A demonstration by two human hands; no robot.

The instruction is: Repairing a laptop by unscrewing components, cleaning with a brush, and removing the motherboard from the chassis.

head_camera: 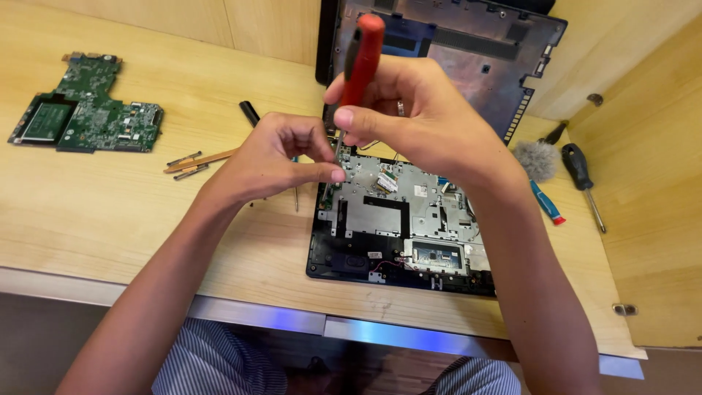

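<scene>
My right hand (424, 121) grips a red-handled screwdriver (360, 58) upright, its thin shaft pointing down at the upper left corner of an opened laptop base (398, 227). My left hand (281, 153) is pinched beside the shaft near the tip, thumb and fingers closed together; whether it holds a small part cannot be told. The laptop base shows its metal frame, a speaker and cables, with no main board in it.
A green circuit board (88, 110) lies at the far left. Small tools and a wooden stick (197, 161) lie left of my hands. The laptop's removed cover (468, 51) leans against the back wall. A brush (537, 164) and a black screwdriver (581, 179) lie at right.
</scene>
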